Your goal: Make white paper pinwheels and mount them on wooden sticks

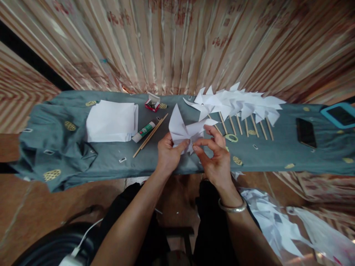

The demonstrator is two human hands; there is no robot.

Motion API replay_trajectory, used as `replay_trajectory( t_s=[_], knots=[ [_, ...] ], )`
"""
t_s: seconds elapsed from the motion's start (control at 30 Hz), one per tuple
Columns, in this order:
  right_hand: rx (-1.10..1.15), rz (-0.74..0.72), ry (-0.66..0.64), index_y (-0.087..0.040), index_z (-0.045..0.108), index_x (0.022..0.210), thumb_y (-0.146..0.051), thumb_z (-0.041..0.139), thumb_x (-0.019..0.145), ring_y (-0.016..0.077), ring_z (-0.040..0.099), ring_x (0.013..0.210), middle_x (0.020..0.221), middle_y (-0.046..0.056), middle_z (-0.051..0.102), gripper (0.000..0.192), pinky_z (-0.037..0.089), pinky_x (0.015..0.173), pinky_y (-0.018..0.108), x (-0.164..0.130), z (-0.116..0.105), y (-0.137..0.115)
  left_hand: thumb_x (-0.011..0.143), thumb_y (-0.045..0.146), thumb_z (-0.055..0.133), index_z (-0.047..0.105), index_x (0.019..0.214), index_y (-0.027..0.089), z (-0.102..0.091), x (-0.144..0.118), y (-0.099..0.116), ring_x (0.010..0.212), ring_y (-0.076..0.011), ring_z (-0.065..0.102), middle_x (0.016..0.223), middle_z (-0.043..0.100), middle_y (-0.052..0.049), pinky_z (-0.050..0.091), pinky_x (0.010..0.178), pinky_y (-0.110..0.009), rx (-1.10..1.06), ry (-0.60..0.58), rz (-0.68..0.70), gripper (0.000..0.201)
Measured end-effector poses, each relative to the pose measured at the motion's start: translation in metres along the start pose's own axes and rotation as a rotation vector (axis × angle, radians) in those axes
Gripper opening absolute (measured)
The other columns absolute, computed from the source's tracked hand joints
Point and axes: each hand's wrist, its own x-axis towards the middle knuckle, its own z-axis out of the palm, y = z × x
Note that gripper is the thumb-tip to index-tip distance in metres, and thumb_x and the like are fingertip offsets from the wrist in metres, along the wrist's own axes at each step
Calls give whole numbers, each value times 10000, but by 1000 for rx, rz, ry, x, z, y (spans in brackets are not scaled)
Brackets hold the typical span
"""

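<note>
A white paper pinwheel (177,123) with folded, pointed blades is held up over the front part of the cloth-covered table. My left hand (168,153) grips it from the left, thumb pressed near its middle. My right hand (215,151) is closed at its right side, thumb and forefinger pinched together by the centre and another finger against a blade. Any small part between those fingertips is too small to make out. Left of my hands lie two wooden sticks (151,135) and a glue stick (144,132). Behind them stands an open small red box (152,105) holding small pieces.
A stack of white paper (111,122) lies at the left. Finished pinwheels (235,101) on sticks overlap at the back right, near green-handled scissors (231,137). A dark phone (306,132) and a blue-framed device (341,115) lie farther right. Paper pieces (274,218) are on the floor.
</note>
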Motion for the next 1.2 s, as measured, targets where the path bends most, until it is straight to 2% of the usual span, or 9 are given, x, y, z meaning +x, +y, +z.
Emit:
replay_trajectory(
  t_s=[0.1,0.2,0.3,0.73,1.2],
  knots=[
    [38,15,9,-253,714,821,-273,663,852,274,429,1388,1511,20,447,63,318,1155,537,0,3,2,587,263,775,703,765,152,3,-2,3,637,-147,624,718,725,-3,496,648,-260,17,-5,13,222],
    [61,36,-1,-252,706,823,-284,654,860,283,314,1475,1549,13,408,72,226,1203,562,0,5,4,586,254,770,706,750,153,4,-3,3,630,-147,619,705,720,-1,493,644,-258,5,-2,32,203],
    [65,57,-9,-254,699,828,-298,653,860,286,260,1503,1560,16,401,71,197,1211,576,2,5,5,585,256,775,707,746,158,3,-3,1,620,-144,611,702,717,0,483,627,-251,14,3,32,201],
    [175,140,-29,-248,707,798,-329,685,837,280,290,1492,1473,30,515,92,208,1207,553,3,7,8,629,257,768,723,777,158,-2,-3,-2,639,-150,617,721,727,-6,477,636,-251,79,-27,67,183],
    [153,143,-53,-247,681,820,-338,655,848,282,336,1469,1427,54,555,99,234,1190,562,3,9,8,609,253,778,733,800,159,-2,-5,-2,666,-159,626,755,732,-12,483,661,-259,63,-11,50,217]
  ],
)
